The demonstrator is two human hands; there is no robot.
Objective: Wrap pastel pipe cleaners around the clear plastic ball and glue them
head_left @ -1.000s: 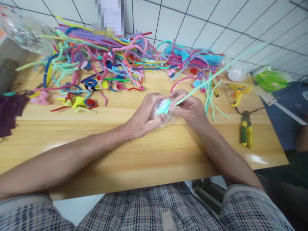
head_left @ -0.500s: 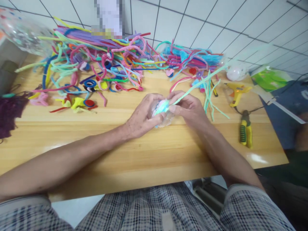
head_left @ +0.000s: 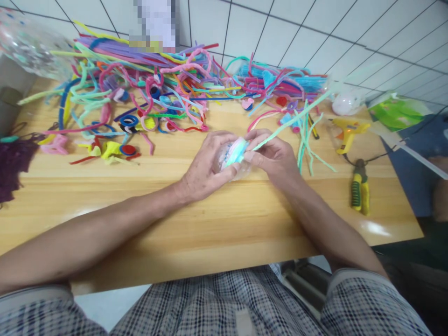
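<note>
Above the middle of the table, my left hand (head_left: pixel 209 169) is closed round a clear plastic ball (head_left: pixel 221 156). Bands of blue, pink and mint green pipe cleaner (head_left: pixel 235 153) wrap the ball's right side. My right hand (head_left: pixel 273 155) pinches a mint green pipe cleaner (head_left: pixel 297 120) against that wrapped part. Its long free end sticks out up and to the right, over several loose mint pipe cleaners (head_left: pixel 305 147) on the table. My fingers hide part of the ball and the point where the pipe cleaner meets it.
Heaped pipe cleaners (head_left: pixel 140 84) cover the back of the wooden table (head_left: pixel 196 233). To the right lie a yellow glue gun (head_left: pixel 348 134), yellow-green pliers (head_left: pixel 360 189) and a green packet (head_left: pixel 397 112). Another clear ball (head_left: pixel 345 103) stands at the back right; dark purple material (head_left: pixel 16 168) lies far left.
The ball has turned slightly between my hands, so the coloured bands show more clearly. Both hands keep nearly the same place and grip. The view has shifted a little.
</note>
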